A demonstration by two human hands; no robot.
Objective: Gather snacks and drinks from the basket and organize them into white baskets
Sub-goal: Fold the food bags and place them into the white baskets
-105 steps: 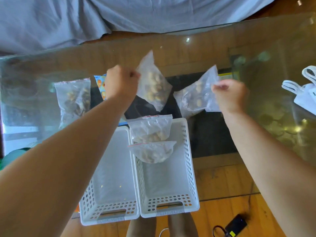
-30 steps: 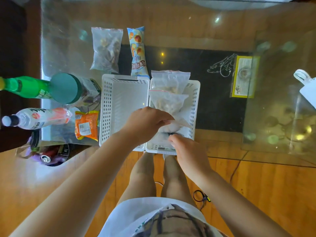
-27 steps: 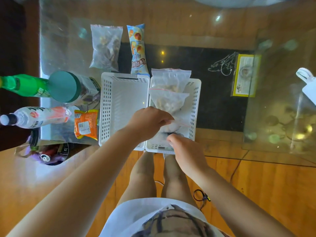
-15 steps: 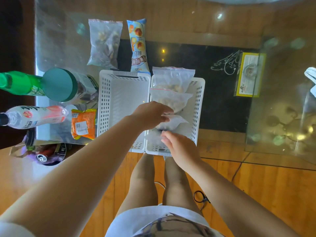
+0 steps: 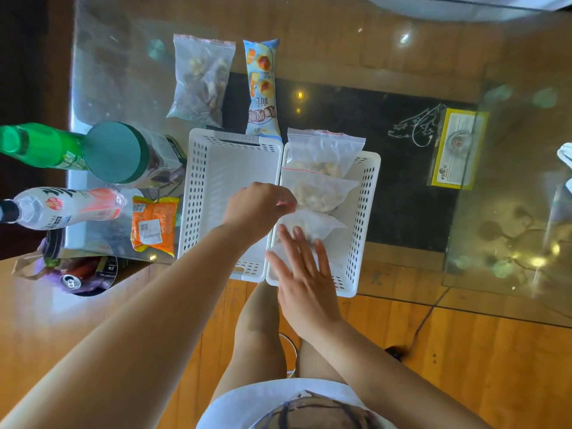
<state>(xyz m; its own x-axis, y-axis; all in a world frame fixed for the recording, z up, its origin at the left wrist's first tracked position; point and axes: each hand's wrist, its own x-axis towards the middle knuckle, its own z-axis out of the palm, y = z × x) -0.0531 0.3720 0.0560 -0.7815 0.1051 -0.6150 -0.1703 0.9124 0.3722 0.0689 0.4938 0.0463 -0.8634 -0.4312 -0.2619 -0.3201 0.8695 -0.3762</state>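
Clear zip bags (image 5: 322, 153) stacked in right white basket (image 5: 365, 212), frame centre. Left hand (image 5: 257, 205) curled, pinching one bag's edge; right hand (image 5: 305, 274) flat, fingers spread, holding nothing. Chinese print on blue snack packet (image 5: 261, 88), unreadable.

Right basket (image 5: 365, 212): four clear zip bags (image 5: 322, 153)
Left hand (image 5: 257, 209): fingers curled over baskets' shared rim
Right hand (image 5: 305, 280): flat above nearest bag

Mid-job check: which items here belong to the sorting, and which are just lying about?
Job: two white baskets, clear snack bags, loose nut bag, bread packet, orange packet, bottles, jar.
Lying about: yellow box, floor cable.
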